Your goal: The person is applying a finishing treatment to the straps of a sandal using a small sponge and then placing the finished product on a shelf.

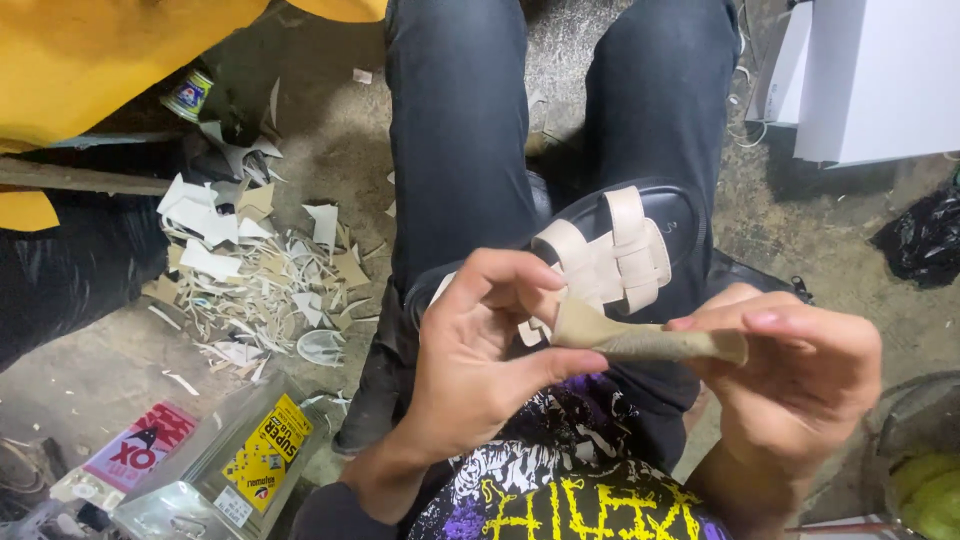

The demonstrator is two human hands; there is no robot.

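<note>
Your left hand (480, 350) sits at the centre of the frame, thumb and fingers pinched on the wide end of a beige strip (640, 338), while your right hand (800, 385), at the lower right, grips the strip's narrow, rolled end between thumb and forefinger, so the strip runs stretched between both hands. Just behind the strip, resting on your lap across your dark jeans (460, 130), lies a black sandal (660, 215) with woven beige straps (610, 255); the strip's wide end touches or overlaps those straps, though you cannot tell whether it is attached. At the left of the frame a heap of pale offcuts (250, 270) litters the concrete floor (340, 150), with a small tin (188, 95) above it near a yellow garment (90, 60). In the lower left lie a clear packet with a yellow card (262, 455) and a red-and-white packet (140, 445). A white box (870, 75) stands at the upper right, a black bag (925, 240) below it
</note>
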